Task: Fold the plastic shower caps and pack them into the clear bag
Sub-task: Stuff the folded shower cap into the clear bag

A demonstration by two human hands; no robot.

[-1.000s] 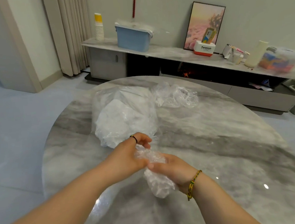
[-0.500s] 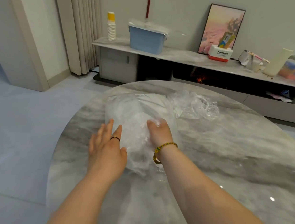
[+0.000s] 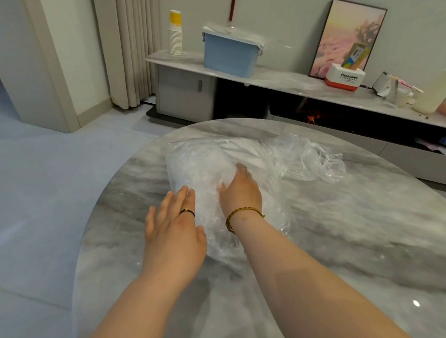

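Head view: the person stands at 6 o'clock of the round marble table (image 3: 369, 250); entries run near to far.
Left hand (image 3: 171, 226): flat, fingers straight and slightly spread, holding nothing. It lies against the near-left flank of the bag, at 9 o'clock of the other hand.
Right hand (image 3: 241, 194): pushed forward into the crumpled film at the bag's near end. The fingertips are veiled by plastic, so it cannot be told whether they pinch a cap.
Clear bag (image 3: 205, 162): lies at 11 o'clock on the table, bulging with whitish folded film. Its mouth appears to face 6 o'clock.
Loose shower caps (image 3: 309, 159): a crumpled transparent heap at 12 o'clock, just beside the bag's 3 o'clock side.
Handling (judged): the film is very light, limp and slippery. It holds no fold unaided and probably springs open when released.
Grip point (judged): pinch a cap by its gathered rim; steady the bag at its mouth edge.
Risk (judged): thin film may tear or snag.
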